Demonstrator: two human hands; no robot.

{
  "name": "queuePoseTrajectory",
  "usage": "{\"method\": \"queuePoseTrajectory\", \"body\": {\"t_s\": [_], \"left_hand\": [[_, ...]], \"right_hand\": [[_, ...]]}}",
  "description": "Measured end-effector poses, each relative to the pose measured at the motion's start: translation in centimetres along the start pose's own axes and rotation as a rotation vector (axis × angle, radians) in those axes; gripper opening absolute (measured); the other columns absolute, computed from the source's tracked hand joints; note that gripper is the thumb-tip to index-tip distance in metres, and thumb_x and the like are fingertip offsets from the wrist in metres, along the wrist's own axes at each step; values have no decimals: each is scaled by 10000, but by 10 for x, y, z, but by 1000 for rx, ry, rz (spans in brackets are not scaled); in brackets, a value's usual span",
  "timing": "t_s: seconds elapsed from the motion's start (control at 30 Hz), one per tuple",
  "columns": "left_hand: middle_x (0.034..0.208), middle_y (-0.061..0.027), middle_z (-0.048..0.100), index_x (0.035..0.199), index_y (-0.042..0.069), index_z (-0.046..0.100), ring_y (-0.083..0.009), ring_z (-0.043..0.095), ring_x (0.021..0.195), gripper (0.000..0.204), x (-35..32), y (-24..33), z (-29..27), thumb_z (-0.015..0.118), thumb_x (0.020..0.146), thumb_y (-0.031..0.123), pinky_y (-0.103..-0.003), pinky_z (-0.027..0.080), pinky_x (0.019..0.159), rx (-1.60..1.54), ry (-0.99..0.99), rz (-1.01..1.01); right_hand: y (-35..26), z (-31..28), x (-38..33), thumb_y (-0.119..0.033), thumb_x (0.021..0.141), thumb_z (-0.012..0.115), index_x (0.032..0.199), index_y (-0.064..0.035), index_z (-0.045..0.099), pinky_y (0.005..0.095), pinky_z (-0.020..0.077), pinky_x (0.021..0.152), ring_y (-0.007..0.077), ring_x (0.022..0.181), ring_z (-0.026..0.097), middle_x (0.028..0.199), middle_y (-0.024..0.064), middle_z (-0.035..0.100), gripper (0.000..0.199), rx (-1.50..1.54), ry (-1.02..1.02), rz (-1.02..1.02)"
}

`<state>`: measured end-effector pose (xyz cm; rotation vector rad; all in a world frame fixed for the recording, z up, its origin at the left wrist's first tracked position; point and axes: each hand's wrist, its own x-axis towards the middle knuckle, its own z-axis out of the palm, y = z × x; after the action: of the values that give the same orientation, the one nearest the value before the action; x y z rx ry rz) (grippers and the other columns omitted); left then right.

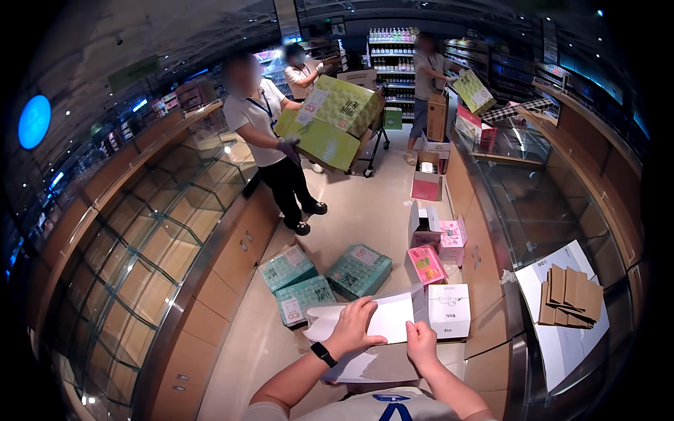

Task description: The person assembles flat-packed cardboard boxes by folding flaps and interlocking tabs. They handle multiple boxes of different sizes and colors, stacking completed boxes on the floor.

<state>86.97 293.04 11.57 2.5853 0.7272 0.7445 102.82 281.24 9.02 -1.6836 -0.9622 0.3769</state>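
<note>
While pressing white box flap (393, 317) flat, left hand (357, 324) fingers spread, right hand (421, 344) curled at edge; box unclosed, teal cartons (358, 270) still floored.

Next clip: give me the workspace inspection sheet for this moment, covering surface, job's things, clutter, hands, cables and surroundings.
Surface: pale tiled floor of a shop aisle between glass display counters.
Job's things: white carton with flaps open, held low in front of the person.
Clutter: three teal boxes on the floor; pink boxes and a white box by the right counter; stack of brown cardboard pieces on white sheets on the right counter.
Hands: left hand flat on a carton flap, a black wristband on that wrist; right hand gripping the flap edge.
Cables: nothing seen.
Surroundings: a person carrying large green boxes; two more people behind by a trolley and stocked shelves.
</note>
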Motion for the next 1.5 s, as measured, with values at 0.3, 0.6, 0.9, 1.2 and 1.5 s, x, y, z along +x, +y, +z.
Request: {"method": "queuePoseTrajectory", "body": {"t_s": [0.3, 0.6, 0.9, 1.2, 1.5], "left_hand": [[1185, -240, 457, 1160, 23, 487, -360, 499, 997, 731, 3, -1, -19, 622, 679, 557, -419, 418, 840, 257, -91, 244], [940, -296, 524, 1162, -52, 451, -341, 576, 788, 514, 9, -6, -14, 568, 744, 224, -352, 512, 514, 318, -226, 383], [1231, -326, 323, 1244, -58, 346, -459, 308, 1184, 617, -13, 40, -53, 589, 697, 94, -581, 341, 873, 214, -360, 18], [1146, -173, 548, 1288, 2, 370, -287, 541, 1021, 494, 19, -15, -99, 493, 817, 82, -323, 402, 878, -332, -721, -87], [900, -88, 622, 1092, 13, 534, -146, 537, 823, 257, 52, -47, -144, 495, 857, 111, -309, 433, 747, -502, -925, -369]], "right_hand": [[-2, 2, 14, -233, 804, 640, 653, 11, 521, 326, 384, 452, 156, 453, 461, 517, 103, 519, 311, 12, -62, 73], [-23, -1, 15, -211, 717, 735, 674, 33, 617, 262, 435, 482, 77, 534, 517, 593, 68, 616, 275, 93, -235, 141], [-49, -27, -1, -208, 701, 727, 665, -19, 663, 300, 437, 516, 162, 525, 541, 584, 105, 600, 203, -79, -433, 196], [-42, -32, -3, -241, 579, 785, 556, -51, 577, 379, 439, 544, 286, 553, 545, 576, 123, 561, 282, -236, -436, -172], [-69, -17, 34, -510, 700, 646, 754, -52, 673, 347, 490, 609, 265, 649, 608, 683, 119, 617, 462, -622, -1078, -485]]}}
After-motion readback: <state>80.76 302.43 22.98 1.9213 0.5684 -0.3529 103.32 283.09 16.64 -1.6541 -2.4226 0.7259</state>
